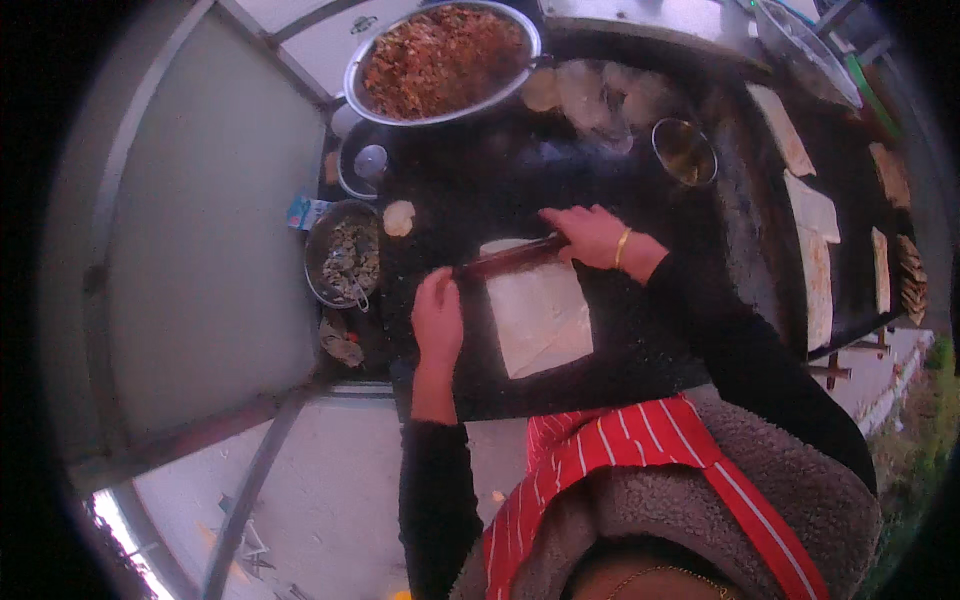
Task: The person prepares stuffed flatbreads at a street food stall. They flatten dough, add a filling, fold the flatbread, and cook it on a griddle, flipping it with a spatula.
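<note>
A dark rolling pin (510, 259) lies across the far part of a flat, roughly rectangular sheet of pale dough (541, 319). My left hand (438, 311) grips the pin's left end, just beyond the dough's edge. Around its right end closes my right hand (596, 236), with a gold bangle on the wrist. The dough rests on a dark worktop (637, 330), and a strip of it shows beyond the pin. A small lump of dough (399, 218) sits farther off to the left.
A pan of chopped filling (349, 259) with a utensil stands left. A large basin of reddish filling (442, 64) is at the back. Pale dough pieces (581, 94) and a bowl of yellowish liquid (684, 152) lie behind. Flatbreads (814, 285) lie on a dark griddle (855, 262) at right.
</note>
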`<state>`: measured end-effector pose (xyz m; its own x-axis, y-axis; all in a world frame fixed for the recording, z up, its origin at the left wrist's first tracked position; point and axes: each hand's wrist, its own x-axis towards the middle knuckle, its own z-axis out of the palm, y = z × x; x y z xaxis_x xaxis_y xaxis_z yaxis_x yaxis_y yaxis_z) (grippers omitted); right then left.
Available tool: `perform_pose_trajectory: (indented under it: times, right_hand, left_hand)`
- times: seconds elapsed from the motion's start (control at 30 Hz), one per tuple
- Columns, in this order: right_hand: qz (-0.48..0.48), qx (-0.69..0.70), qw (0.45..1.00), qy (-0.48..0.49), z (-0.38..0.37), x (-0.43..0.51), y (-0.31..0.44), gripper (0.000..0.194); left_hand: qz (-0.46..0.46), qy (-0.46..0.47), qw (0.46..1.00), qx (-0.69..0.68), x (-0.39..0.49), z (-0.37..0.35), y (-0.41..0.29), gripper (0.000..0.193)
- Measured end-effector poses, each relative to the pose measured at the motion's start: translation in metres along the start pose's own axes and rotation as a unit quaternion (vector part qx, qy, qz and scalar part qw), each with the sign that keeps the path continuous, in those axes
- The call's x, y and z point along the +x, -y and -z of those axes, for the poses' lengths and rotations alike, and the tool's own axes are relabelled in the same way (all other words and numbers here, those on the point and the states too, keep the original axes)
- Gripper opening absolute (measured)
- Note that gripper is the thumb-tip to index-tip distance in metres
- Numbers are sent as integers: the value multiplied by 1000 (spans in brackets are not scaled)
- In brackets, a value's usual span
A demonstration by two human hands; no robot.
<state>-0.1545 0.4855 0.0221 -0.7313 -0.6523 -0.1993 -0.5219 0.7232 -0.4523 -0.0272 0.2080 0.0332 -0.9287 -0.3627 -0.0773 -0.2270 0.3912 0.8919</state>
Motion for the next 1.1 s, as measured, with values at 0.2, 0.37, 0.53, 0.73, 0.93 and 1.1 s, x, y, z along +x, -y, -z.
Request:
perform_pose_trajectory:
  times: [0.2, 0.37, 0.53, 0.73, 0.93, 1.1]
  right_hand:
    - [-4, 35, 999, -41, 14, -9, -3, 45]
    - [25, 97, 979, -176, 4, -20, -4, 33]
    - [-36, 69, 978, -196, -38, -44, 14, 40]
    - [-151, -80, 947, -272, -66, -15, 16, 45]
    - [-225, -122, 943, -211, -60, 10, 7, 50]
    - [-208, -101, 933, -276, -25, 35, 8, 44]
  left_hand:
    - [-171, 128, 957, 195, 56, -45, -9, 25]
    - [-170, 67, 973, 140, 74, -51, -16, 25]
    - [-155, 74, 940, 296, 39, -51, -3, 38]
    - [-222, 33, 842, 490, 51, -71, 9, 57]
    - [-184, 69, 815, 545, 75, -79, 5, 61]
    - [-198, 31, 818, 539, 94, -84, -25, 62]
